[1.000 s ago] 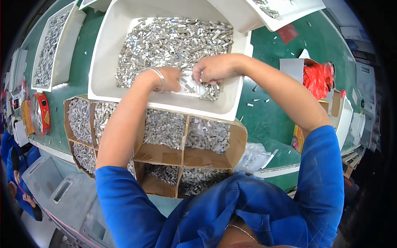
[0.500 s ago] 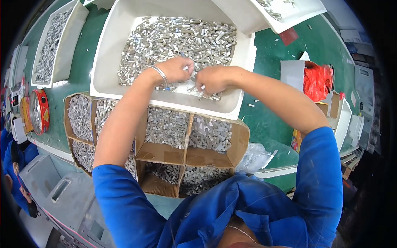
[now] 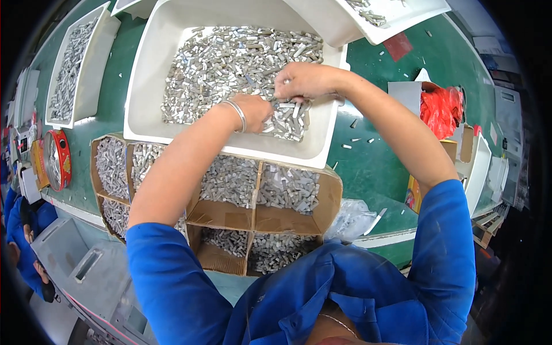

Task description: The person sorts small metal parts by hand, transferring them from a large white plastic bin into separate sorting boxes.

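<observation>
A large white plastic tub [image 3: 144, 80] holds a heap of small grey and white stubby pieces [image 3: 230, 57], mostly short cylinders. Inside it, near the front, my left hand [image 3: 253, 112] is closed, with its fingers curled down into the pieces; a silvery bangle is on that wrist. Farther back and to the right, my right hand [image 3: 305, 81] is bent over the heap, fingers and thumb drawn together. A pale bit shows by its fingers, too small to name. Between the hands and the tub's front wall lies a loose cluster of pieces [image 3: 290, 123].
A divided cardboard box [image 3: 227, 215] with similar pieces stands against the tub's near side. Another white tub [image 3: 86, 95] is at left, and a tilted one [image 3: 368, 29] overlaps the back right corner. Red plastic [image 3: 440, 112] and a clear bag [image 3: 351, 218] lie at right.
My right hand has moved back, away from me, and slightly right. The left hand has come slightly nearer and to the right. More pieces now lie near the tub's front right.
</observation>
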{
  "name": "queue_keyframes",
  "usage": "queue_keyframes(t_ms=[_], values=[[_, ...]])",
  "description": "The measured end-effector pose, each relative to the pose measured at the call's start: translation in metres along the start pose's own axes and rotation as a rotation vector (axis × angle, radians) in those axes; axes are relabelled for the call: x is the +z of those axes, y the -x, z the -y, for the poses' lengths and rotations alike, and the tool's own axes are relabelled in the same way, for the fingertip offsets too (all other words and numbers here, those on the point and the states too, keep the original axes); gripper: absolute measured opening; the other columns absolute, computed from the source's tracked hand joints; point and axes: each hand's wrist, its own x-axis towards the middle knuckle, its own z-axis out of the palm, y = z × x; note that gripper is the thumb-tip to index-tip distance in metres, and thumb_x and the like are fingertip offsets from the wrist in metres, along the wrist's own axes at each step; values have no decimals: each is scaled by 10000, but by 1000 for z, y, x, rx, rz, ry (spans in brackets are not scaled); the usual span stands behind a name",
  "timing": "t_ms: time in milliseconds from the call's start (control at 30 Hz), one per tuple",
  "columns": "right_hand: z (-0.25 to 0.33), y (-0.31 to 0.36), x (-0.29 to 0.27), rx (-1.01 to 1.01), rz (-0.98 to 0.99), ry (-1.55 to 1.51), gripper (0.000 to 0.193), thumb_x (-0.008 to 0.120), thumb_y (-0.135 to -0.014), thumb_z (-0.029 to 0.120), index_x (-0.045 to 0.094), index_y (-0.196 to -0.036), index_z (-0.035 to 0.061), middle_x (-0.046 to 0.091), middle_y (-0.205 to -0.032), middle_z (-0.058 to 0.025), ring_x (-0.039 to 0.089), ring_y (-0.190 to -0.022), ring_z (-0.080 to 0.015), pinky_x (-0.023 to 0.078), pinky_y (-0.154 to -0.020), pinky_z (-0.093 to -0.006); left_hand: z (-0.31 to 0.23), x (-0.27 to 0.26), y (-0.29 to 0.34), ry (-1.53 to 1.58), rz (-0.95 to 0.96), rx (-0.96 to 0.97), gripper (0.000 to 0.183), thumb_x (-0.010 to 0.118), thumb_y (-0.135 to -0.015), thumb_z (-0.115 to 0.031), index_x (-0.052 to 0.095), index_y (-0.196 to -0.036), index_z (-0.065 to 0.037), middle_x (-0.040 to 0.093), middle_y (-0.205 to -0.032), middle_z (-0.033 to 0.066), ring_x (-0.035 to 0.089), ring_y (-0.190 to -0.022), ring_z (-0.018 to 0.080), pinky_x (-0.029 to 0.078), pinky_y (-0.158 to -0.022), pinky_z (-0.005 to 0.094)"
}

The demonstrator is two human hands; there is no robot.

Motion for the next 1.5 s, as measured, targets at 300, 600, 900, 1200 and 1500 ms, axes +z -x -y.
queue_keyframes(t_ms=[300,600,900,1200,1500], values=[[18,-28,68,15,68,807,171,565,-705,139,600,-826,23,598,-832,-152,580,-777,-267,450,-649,-362,55,-8,26,574,-610,95,171,546,-672,-176,545,-719,-11,552,-633,109,522,-531,197,440,-495,293],[-4,-48,58,83,373,168,186,577,-692,167,565,-781,4,566,-692,-81,516,-624,-167,399,-567,-316,47,-29,46,1866,-476,438,136,441,-770,-171,445,-829,-49,483,-674,81,303,-401,39,219,-309,146],[-5,-51,57,-32,408,-9,214,513,-703,243,502,-583,66,429,-517,13,365,-427,-104,292,-396,-269,50,-30,41,1901,-621,340,92,460,-779,-164,452,-778,-73,489,-632,54,348,-410,51,220,-305,143],[19,-33,40,-86,292,-487,148,538,-764,207,499,-676,95,415,-513,55,316,-383,-10,198,-315,-160,52,-29,41,1888,-690,226,40,460,-764,-92,468,-787,-60,476,-598,30,348,-406,44,219,-307,144],[13,-4,-11,-208,67,-929,108,493,-807,163,446,-851,75,472,-622,-10,357,-407,-15,248,-314,-146,46,-26,33,1665,-639,55,76,491,-748,-111,488,-804,-60,435,-571,-5,324,-409,27,185,-318,152]])
